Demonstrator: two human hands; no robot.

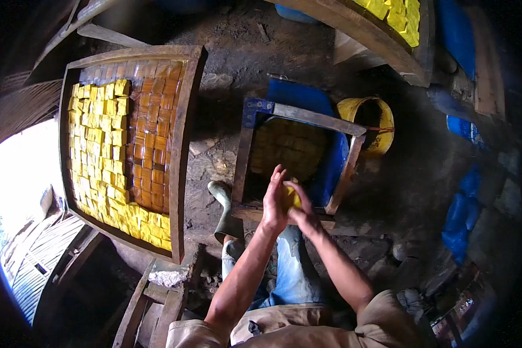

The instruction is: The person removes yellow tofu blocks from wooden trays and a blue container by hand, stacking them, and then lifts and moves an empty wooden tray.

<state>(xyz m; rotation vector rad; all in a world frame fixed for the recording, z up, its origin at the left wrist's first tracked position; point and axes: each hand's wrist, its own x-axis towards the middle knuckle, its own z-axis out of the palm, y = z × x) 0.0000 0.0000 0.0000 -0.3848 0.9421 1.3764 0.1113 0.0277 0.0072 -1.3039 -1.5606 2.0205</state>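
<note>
Between my two hands is a yellow block, partly hidden by the fingers. My left hand presses on its left side with the fingers pointing up and away from me. My right hand curls round the right side. Both hands are over the near part of a wooden-framed bin lined with blue plastic, which holds dark liquid with faint pale shapes below its surface. On the left, a woven tray in a wooden frame bears several rows of yellow blocks.
A yellow bucket stands just beyond the bin's right side. Another framed tray with yellow blocks is at the upper right. A wooden stand is at the lower left. Blue plastic lies at the right. My boot is left of the bin.
</note>
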